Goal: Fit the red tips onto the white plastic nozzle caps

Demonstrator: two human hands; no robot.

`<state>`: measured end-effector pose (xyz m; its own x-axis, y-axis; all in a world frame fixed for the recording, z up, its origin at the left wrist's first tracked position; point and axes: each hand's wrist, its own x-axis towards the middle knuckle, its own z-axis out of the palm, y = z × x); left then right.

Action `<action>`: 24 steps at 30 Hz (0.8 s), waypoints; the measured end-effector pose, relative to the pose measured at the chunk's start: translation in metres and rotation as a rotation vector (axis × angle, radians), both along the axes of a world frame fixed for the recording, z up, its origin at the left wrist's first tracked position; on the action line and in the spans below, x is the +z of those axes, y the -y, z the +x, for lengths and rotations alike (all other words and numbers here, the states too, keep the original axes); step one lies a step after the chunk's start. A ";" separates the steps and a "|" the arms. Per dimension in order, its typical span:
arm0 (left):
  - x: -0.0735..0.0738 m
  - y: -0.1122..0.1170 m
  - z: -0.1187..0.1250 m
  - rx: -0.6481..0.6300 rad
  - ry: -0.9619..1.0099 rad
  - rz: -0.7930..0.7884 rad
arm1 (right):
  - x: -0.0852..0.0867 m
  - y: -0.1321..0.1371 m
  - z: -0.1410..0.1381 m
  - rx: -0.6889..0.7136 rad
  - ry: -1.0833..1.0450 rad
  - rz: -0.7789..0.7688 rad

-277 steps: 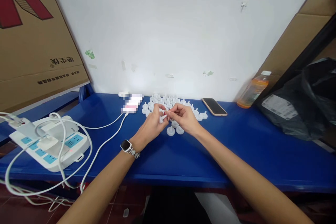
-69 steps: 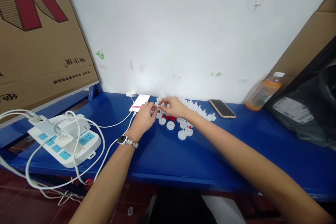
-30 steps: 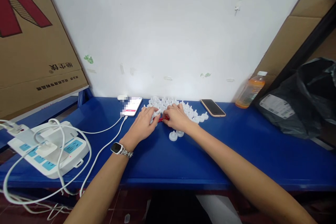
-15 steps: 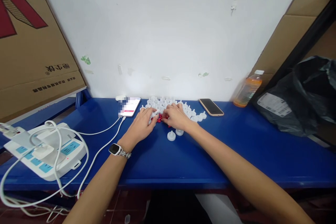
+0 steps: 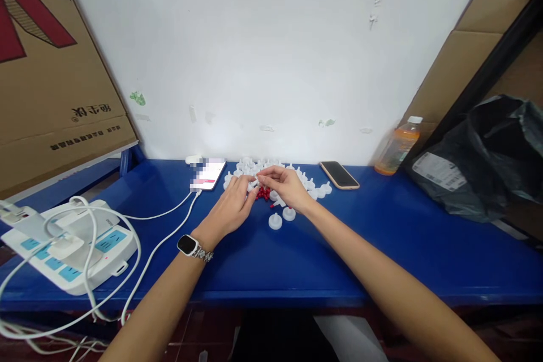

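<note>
My left hand (image 5: 233,202), with a watch on its wrist, is closed around a white nozzle cap (image 5: 253,184), mostly covered by the fingers. At the tip of that cap, my right hand (image 5: 286,185) pinches thumb and forefinger together; whatever is between them is too small to make out. Under and between the hands lies a small heap of red tips (image 5: 263,193). Behind them spreads a pile of white nozzle caps (image 5: 246,165). Two more caps stand apart in front, one of them a white nozzle cap (image 5: 275,221) with its spout up.
A lit phone (image 5: 211,174) on a charging cable lies left of the pile, a dark phone (image 5: 339,175) right of it. A power strip (image 5: 121,246) with looping cables sits at left. An orange drink bottle (image 5: 399,147) and black plastic bag (image 5: 458,169) stand at right on the blue table (image 5: 271,271).
My right hand has risen from the red tips and moved left to the cap in my left hand. More of the red heap shows now.
</note>
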<state>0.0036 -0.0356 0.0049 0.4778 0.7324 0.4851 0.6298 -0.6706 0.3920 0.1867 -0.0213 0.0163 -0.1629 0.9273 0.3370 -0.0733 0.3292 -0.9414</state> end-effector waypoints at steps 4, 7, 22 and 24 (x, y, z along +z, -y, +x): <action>-0.001 0.000 0.002 -0.029 0.004 0.051 | 0.001 0.003 -0.003 -0.050 -0.087 -0.052; -0.001 0.001 0.003 -0.045 0.013 0.074 | 0.001 0.006 -0.007 -0.050 -0.080 -0.028; 0.002 -0.024 -0.031 0.107 -0.037 0.018 | 0.017 -0.039 0.000 -0.166 0.534 0.212; 0.000 -0.027 -0.034 0.090 -0.057 -0.040 | 0.014 -0.043 -0.002 -0.155 0.625 0.239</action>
